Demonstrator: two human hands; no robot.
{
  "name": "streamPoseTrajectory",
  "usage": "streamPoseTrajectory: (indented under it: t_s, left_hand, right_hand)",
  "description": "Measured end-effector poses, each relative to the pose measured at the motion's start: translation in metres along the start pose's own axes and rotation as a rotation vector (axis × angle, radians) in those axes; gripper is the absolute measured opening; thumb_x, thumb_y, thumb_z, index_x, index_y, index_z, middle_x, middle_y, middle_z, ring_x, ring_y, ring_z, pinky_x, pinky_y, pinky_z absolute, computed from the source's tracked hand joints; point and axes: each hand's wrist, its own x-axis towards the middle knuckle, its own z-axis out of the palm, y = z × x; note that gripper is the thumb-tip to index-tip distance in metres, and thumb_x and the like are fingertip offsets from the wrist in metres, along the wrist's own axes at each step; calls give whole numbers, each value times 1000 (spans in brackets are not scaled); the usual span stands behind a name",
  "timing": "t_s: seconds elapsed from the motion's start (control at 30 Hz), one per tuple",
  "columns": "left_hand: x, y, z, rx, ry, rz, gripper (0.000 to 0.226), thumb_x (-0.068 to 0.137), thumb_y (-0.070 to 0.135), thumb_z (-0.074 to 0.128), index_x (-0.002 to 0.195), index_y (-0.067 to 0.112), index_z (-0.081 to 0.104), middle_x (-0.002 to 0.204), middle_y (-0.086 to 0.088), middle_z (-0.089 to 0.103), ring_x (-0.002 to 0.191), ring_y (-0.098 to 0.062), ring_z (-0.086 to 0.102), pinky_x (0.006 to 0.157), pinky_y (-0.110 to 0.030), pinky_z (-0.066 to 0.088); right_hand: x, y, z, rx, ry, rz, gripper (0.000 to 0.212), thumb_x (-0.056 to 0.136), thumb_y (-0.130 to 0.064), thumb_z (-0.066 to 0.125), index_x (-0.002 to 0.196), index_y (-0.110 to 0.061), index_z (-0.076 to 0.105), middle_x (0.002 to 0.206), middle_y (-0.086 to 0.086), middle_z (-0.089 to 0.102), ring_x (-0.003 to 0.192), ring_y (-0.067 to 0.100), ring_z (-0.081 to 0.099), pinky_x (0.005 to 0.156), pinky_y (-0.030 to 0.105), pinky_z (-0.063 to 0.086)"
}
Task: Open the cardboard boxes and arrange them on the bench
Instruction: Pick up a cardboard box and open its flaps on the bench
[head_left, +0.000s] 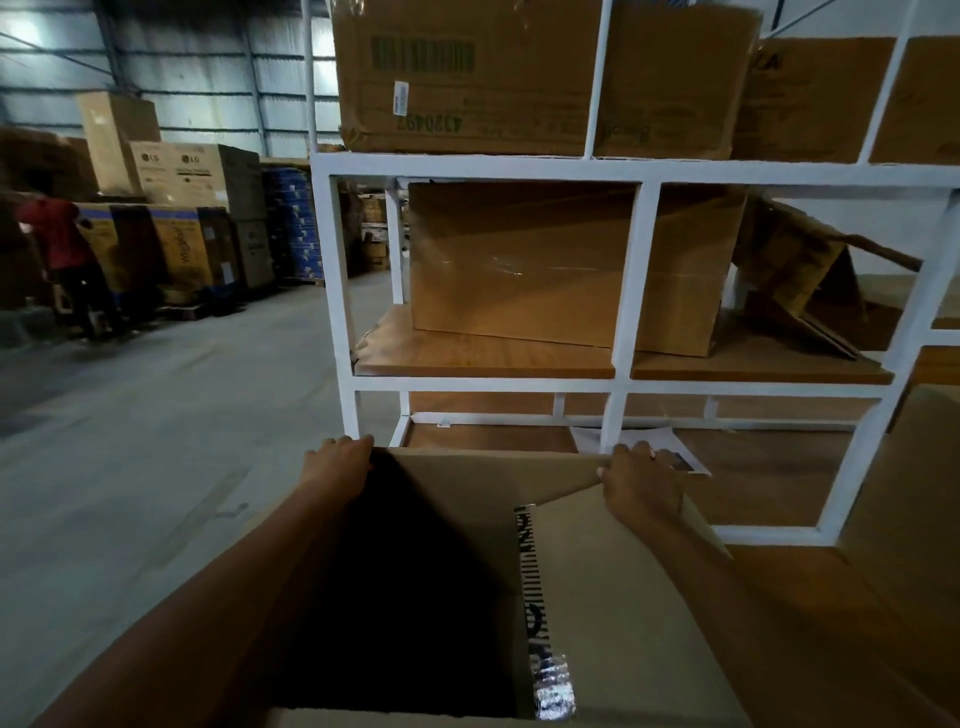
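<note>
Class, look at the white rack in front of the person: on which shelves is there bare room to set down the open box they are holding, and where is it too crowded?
Free: the bottom shelf, bare apart from a sheet of paper; and a bare strip of the middle shelf, left of the taped box. Crowded: the middle shelf's right end, with a collapsed box, and the top shelf's large boxes.

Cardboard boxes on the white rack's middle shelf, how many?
2: a closed brown cardboard box at the shelf's left, a collapsed brown cardboard box at its right. More may be hidden.
</note>
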Motion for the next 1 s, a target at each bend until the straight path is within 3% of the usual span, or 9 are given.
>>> streamPoseTrajectory:
  t_s: [0.4, 0.57, 0.67, 0.8, 0.93, 1.0]
  left_hand:
    - [40, 2, 4, 0, 16, 17, 28, 100, 30, 50, 124, 15, 49, 122, -13, 56, 114, -31, 55, 94, -48, 49]
    - [16, 17, -16, 114, 188, 191, 37, 99, 28, 50, 133, 14, 45, 136, -15, 42, 124, -33, 46, 92, -46, 49]
    - [-13, 36, -43, 0, 109, 307, 32, 99, 30, 49, 126, 15, 55, 126, -10, 54, 115, -26, 54, 91, -39, 50]
    - [-70, 48, -79, -170, -69, 362, 19, 96, 29, 58, 107, 16, 66, 110, -7, 67, 97, -18, 61, 89, -34, 51]
    - [-151, 56, -103, -305, -123, 443, 20, 100, 36, 52, 83, 26, 56, 85, 5, 59, 78, -7, 56, 85, -31, 49]
    - [-192, 55, -111, -386, -152, 458, 27, 102, 43, 46, 83, 26, 55, 84, 3, 59, 75, -7, 56, 82, -31, 49]
  right_hand:
    - [41, -15, 16, 20, -3, 5, 39, 96, -38, 53, 131, -21, 56, 127, 10, 56, 119, 32, 48, 93, 47, 45]
    - [22, -13, -8, 143, -58, -81, 34, 94, -34, 53, 123, -18, 61, 126, 11, 60, 119, 30, 52, 98, 50, 45]
    - [-5, -4, -35, 234, -191, -222, 21, 90, -30, 55, 94, -15, 68, 105, 7, 69, 98, 26, 63, 85, 40, 53]
    - [-62, -4, -88, 285, -408, -322, 18, 90, -22, 57, 74, -14, 62, 79, 2, 60, 81, 23, 59, 70, 31, 45]
    - [-131, -8, -134, 337, -434, -323, 23, 93, -20, 61, 72, -9, 64, 76, 5, 61, 75, 22, 58, 62, 29, 40]
    - [-168, -4, -151, 403, -404, -312, 27, 96, -26, 59, 75, -11, 67, 76, 4, 64, 73, 19, 58, 63, 28, 41]
